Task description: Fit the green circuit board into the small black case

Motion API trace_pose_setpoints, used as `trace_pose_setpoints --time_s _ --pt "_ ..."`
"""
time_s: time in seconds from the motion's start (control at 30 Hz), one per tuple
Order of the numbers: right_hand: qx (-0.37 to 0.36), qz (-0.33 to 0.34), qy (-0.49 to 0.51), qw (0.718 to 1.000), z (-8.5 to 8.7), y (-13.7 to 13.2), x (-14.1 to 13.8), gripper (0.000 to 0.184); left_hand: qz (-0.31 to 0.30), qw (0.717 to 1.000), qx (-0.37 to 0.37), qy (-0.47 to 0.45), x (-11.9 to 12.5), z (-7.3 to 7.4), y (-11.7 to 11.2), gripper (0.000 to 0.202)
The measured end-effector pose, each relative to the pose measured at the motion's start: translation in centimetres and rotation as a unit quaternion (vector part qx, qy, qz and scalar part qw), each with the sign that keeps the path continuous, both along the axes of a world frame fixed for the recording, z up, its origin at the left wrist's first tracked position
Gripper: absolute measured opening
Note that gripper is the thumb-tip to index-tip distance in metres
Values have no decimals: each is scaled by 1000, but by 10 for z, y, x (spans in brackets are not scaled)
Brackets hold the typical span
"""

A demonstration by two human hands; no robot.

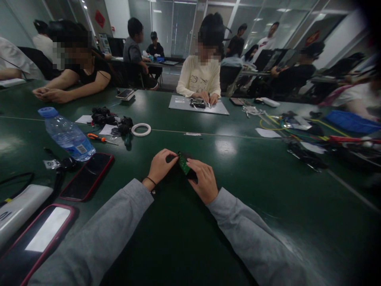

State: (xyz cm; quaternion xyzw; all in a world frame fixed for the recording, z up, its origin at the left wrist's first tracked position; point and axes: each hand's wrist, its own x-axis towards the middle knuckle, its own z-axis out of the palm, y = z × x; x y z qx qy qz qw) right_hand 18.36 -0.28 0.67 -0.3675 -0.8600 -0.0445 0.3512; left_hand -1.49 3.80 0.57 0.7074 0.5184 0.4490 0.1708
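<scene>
A small green circuit board (pixel 183 164) is held tilted just above the dark green table, near the middle of the head view. My left hand (pixel 162 165) pinches its upper left corner between thumb and fingertips. On the other side my right hand (pixel 204 178) grips the board's right edge, thumb below and fingers over the top. A black part seems to lie behind or under the board, too dark to make out. Both my sleeves are grey, and a dark band circles my left wrist.
To the left are a water bottle (pixel 70 135), a phone (pixel 87 176), another phone (pixel 44 238) and a white device (pixel 26 210). Beyond lie an orange screwdriver (pixel 101 138), a tape roll (pixel 141 129) and black cables (pixel 104 117). A person opposite works at a grey board (pixel 178 104).
</scene>
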Motion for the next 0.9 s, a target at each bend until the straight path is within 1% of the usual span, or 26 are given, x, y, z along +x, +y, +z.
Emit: trace_pose_setpoints --time_s 0.17,0.33,0.47,0.53,0.63,0.73,0.83,0.9 --pt "-15 51 -32 998 1 0 -2 53 -11 1000 -19 15 -2 -6 3 11" --pt "-55 61 -51 995 -2 4 -4 48 -13 998 -60 -2 -3 -13 7 13" --pt "-82 81 -62 991 -1 3 -5 52 -15 998 -62 -11 -3 -15 8 13" --pt "-93 77 -60 991 0 1 -6 52 -18 998 -64 -7 -3 -15 8 12" --pt "-98 55 -51 992 1 0 -6 50 -26 998 -61 -2 -2 -12 7 11" --pt "-108 24 -45 993 -1 0 -6 55 -35 998 -56 4 -2 -10 5 10" --pt "-139 9 -35 990 -3 0 -5 58 -37 998 -57 12 -2 -8 4 9" --pt "-163 10 -26 986 -3 1 -5 55 -37 998 -58 13 -2 -8 4 10"
